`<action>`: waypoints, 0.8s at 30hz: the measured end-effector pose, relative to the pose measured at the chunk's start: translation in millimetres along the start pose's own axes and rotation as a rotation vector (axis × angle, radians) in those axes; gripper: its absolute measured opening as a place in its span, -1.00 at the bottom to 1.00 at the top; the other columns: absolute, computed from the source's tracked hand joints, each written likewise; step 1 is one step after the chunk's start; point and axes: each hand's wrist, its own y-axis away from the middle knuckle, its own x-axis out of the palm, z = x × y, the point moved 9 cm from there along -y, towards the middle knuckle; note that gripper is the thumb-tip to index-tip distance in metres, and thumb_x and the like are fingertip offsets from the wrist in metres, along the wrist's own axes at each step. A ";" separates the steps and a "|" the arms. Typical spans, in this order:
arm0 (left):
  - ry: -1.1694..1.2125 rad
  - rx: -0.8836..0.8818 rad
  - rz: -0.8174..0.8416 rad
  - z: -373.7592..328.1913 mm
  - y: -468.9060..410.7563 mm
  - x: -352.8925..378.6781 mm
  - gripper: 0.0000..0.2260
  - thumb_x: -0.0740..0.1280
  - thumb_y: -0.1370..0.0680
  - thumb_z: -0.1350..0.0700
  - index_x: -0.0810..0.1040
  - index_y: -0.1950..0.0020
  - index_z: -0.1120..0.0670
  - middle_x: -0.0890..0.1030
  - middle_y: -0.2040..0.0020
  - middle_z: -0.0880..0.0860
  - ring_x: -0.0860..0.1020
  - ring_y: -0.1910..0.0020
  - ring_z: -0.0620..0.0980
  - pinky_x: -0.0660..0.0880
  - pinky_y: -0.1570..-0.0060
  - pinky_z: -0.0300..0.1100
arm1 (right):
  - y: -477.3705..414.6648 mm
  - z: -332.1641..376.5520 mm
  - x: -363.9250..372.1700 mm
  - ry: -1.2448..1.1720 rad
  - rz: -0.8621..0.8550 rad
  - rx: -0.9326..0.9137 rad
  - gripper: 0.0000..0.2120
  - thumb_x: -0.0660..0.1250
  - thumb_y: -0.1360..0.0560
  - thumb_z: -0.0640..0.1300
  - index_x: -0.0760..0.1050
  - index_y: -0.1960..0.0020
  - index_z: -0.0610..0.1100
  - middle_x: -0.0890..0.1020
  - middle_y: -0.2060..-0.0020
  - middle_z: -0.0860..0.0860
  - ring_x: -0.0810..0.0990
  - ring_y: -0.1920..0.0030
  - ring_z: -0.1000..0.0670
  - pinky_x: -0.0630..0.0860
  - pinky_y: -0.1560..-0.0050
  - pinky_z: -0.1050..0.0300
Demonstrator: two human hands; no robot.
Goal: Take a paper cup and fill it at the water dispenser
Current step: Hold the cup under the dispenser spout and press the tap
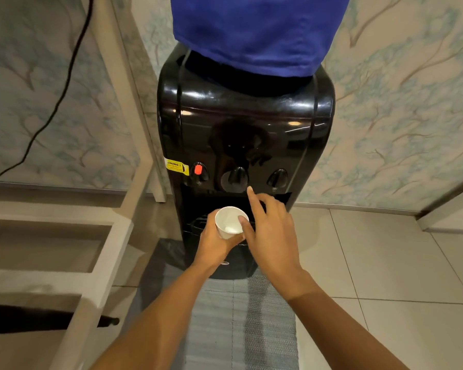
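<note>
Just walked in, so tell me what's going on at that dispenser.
A person stands at a black water dispenser. The left hand holds a white paper cup in front of the tap recess, above the drip tray. The right hand has its thumb on the cup's rim and its index finger stretched up toward the middle tap. No water stream shows, and the cup looks empty or nearly so.

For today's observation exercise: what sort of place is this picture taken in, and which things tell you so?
Probably an indoor drinking-water corner of a home or small office. A black water dispenser with a blue-covered bottle stands on a tiled floor against tree-patterned wallpaper.
</note>
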 end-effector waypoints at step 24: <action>0.252 -0.151 0.065 -17.5 -48.4 21.0 -0.47 0.17 -0.47 -0.10 0.37 -0.30 0.24 0.52 -0.22 0.30 0.52 -0.19 0.19 0.45 -0.24 0.09 | -21.2 19.3 17.2 0.494 -0.134 -0.043 -0.35 0.32 -0.48 0.04 0.21 -0.48 -0.17 0.46 -0.36 -0.05 0.48 -0.30 -0.11 0.41 -0.30 0.03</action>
